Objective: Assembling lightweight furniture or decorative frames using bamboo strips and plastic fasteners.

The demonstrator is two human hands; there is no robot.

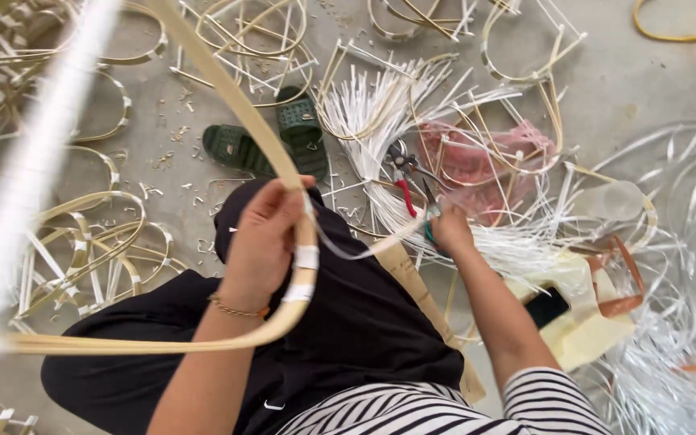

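My left hand (263, 234) grips a bent bamboo strip hoop (227, 93) over my lap, where white plastic bands (306, 258) are wrapped around it. A thin white plastic strip (364, 248) runs from that wrapping to my right hand (450, 229). My right hand is closed around teal-handled scissors (428, 219) near the strip's end. I sit on the floor in black trousers and a striped top.
Red-handled pliers (403, 181) lie on a heap of white plastic strips (380, 105). Green sandals (271, 137), a pink bag (477, 161), a cream bag with a phone (547, 306), and many finished bamboo hoops (82, 242) surround me on the concrete floor.
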